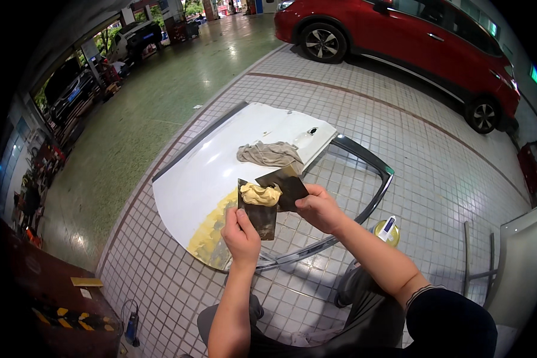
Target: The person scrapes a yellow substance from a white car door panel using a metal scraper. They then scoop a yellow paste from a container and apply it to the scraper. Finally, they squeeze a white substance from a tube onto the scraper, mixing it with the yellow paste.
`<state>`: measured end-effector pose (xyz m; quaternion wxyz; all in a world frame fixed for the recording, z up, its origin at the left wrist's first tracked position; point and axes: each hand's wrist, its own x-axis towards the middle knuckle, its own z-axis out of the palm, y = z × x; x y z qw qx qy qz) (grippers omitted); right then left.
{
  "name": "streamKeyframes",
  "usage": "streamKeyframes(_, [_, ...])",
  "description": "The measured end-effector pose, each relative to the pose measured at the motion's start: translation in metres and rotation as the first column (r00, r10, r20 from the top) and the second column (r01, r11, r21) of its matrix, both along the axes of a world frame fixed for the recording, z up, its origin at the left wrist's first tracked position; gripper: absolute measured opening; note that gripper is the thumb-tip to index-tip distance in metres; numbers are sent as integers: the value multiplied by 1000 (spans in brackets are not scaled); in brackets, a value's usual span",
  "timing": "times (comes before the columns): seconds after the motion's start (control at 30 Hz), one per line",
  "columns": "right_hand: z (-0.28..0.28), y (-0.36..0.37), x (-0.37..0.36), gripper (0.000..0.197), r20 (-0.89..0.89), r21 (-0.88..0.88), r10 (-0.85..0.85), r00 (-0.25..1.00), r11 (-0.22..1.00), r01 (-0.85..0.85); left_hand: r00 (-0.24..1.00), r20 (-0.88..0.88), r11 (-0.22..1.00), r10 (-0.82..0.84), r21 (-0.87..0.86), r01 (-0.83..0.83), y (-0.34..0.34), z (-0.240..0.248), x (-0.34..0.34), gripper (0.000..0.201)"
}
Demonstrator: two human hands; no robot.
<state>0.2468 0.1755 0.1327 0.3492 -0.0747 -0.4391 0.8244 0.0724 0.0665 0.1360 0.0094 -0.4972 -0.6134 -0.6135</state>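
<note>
My left hand [241,235] grips a dark flat putty plate [261,222], with a thick lump of pale yellow putty [260,194] on its upper part. In my right hand [320,209] is a dark flat spreader [287,185], tilted, its edge against or very close to the putty. Both hands are over a white car door [200,164] lying on the tiles, its black window frame [364,152] toward the right. A crumpled grey rag [269,154] rests on the door panel. Uneven yellow filler [212,231] coats the door's near left edge, beside a bare grey patch.
An open can [392,238] with a white-labelled thing across its top stands right of the door. A blue corded tool [131,328] is at the lower left. A red car [400,45] is parked beyond, and a pale panel [525,256] stands at the right.
</note>
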Motion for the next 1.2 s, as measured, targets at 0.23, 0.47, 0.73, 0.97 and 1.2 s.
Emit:
streamKeyframes(0.23, [23, -1, -3, 46, 275, 589, -237, 932, 807, 31, 996, -89, 999, 22, 28, -20, -4, -3, 0, 23])
streamKeyframes(0.47, [-8, 10, -11, 48, 454, 604, -461, 762, 788, 118, 998, 12, 994, 63, 86, -64, -4, -1, 3, 23])
streamKeyframes(0.73, [8, -5, -7, 40, 124, -152, 76, 989, 987, -57, 998, 55, 996, -30, 89, 25, -5, -7, -9, 23])
streamKeyframes(0.97, [11, -4, -7, 45, 321, 423, -135, 937, 906, -15, 998, -45, 998, 32, 55, -29, 0, -2, -4, 25])
streamKeyframes(1.2, [-10, 5, -7, 51, 387, 126, -95, 917, 991, 49, 994, 81, 997, 74, 32, -77, -4, 0, -7, 23])
